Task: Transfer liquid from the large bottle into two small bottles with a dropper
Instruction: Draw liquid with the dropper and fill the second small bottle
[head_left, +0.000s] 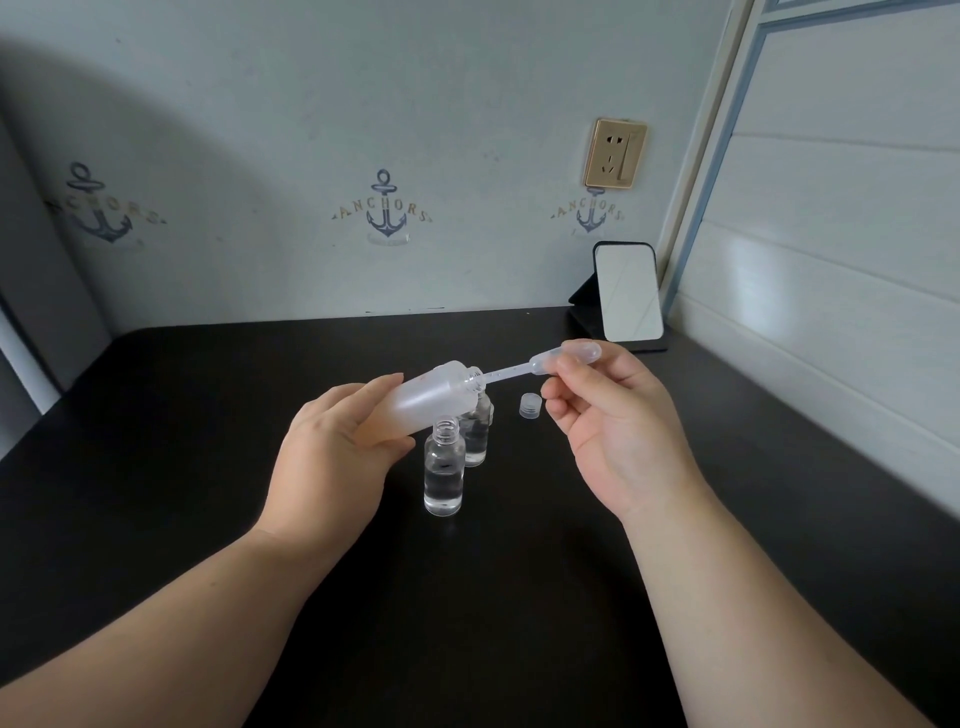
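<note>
Gripping the large bottle (426, 397) around its frosted body, the left hand (332, 457) holds it raised above the black table (208, 415) and tilted so that the open threaded neck points to the right and slightly up. The fingers are curled round the lower body; the thumb lies along the upper side. The right hand (618, 426) pinches the bulb of the dropper (545, 361) between thumb and fingertips, with the remaining fingers loosely curled beneath. The dropper stem runs leftward and its tip sits at or just inside the mouth of the large bottle; how far it enters cannot be told. Directly below the tilted bottle stand two small clear bottles, both upright and uncapped as far as can be seen: the near small bottle (443, 475) is in full view and contains clear liquid, and the far small bottle (477, 436) stands just behind it, its neck partly hidden by the large bottle. A translucent cap (528, 405) lies on the table to the right of the small bottles, near the right hand's fingers. A small mirror (627, 293) on a dark stand sits at the far right corner, well apart from the work area. Bare table surface extends left of the left hand toward the rounded far-left table edge, and forward between both forearms to the near side.
</note>
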